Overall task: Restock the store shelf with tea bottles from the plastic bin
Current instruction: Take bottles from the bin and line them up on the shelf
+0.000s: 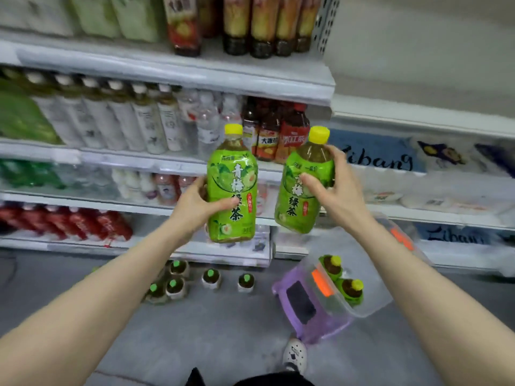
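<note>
2 tea bottles [232, 188], labels partly grip-covered.

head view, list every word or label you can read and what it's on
"青梅绿茶": green label of the bottle in the left hand; same label on the bottle in the right hand, partly covered by fingers.
"Zibang": blue packs on the right-hand shelf; repeated lower down, blurred.
"大" then unclear characters: red-label bottles behind.
White-label bottles, price strips: too blurred to read.

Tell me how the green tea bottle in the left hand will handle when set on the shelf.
The green tea bottle looks full, so probably heavy. Its smooth label may slip in the left hand. It is tall, so could tip.
</note>
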Demonstrator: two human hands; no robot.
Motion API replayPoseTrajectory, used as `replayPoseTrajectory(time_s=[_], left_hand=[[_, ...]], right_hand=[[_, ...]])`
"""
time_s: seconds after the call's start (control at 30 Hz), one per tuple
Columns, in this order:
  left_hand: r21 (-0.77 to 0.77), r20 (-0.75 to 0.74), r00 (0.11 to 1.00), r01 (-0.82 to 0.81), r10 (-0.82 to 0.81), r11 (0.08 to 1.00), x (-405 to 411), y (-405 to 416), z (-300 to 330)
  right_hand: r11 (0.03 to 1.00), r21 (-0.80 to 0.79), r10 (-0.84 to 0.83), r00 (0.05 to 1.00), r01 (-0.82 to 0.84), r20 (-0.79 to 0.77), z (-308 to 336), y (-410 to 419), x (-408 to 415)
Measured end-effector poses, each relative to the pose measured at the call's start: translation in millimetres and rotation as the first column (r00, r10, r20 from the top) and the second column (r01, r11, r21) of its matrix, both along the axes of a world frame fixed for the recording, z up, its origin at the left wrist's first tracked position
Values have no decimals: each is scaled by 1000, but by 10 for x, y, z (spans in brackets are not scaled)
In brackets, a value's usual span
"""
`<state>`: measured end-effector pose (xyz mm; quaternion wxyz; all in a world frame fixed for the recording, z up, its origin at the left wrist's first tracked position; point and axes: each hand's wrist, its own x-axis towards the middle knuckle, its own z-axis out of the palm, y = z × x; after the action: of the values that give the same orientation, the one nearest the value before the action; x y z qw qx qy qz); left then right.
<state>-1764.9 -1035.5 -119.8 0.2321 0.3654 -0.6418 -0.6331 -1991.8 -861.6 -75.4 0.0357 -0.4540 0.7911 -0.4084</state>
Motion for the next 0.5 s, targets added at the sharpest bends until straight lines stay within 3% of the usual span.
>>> replayPoseTrajectory(time_s=[0.2,0.5], left_hand=[[-106,-97,980,-185,175,977,1345,-525,694],[-196,-207,874,-478,440,856,2915,-1287,1498]], right_hand=[[979,-71,183,980,-189,-80,646,-960,1178],[859,-171,463,875,-482,-140,1683,-2336,2622]])
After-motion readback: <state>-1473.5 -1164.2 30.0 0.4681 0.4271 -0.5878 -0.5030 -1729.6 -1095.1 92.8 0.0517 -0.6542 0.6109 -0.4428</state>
